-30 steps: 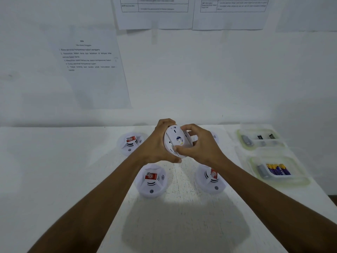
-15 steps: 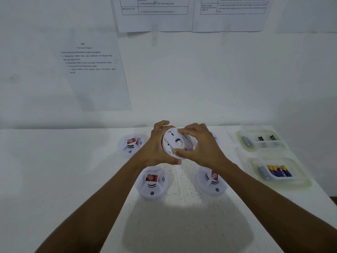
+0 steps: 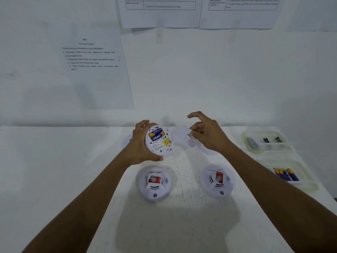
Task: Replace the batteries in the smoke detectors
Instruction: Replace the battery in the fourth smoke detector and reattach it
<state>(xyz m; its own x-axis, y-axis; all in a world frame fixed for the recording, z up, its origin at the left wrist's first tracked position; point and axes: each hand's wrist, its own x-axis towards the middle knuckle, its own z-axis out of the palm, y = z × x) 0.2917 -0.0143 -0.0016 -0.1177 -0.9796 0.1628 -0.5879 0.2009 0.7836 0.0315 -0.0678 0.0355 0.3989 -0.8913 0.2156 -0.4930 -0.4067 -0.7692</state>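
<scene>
Smoke detector (image 3: 158, 141) is gripped in curled L hand (image 3: 140, 145) — batteries (image 3: 156, 135) exposed. Detached cover (image 3: 179, 136) is pinched by R hand (image 3: 207, 137) — blurred.

left grip (image 3: 139, 145) holds open smoke detector (image 3: 159, 141), right grip (image 3: 209, 136) pinches cover (image 3: 179, 136).

A scuffed white-painted table (image 3: 182, 225) is standing against the wall. A round white plastic smoke detector with a red sticker (image 3: 155, 185) is sitting face up left of its middle, and a second matching white detector (image 3: 218, 183) is sitting to the right, well apart. Along the right edge, a farther translucent plastic tray (image 3: 244, 138) and a nearer translucent tray (image 3: 310, 188) are lying just beside each other.
</scene>
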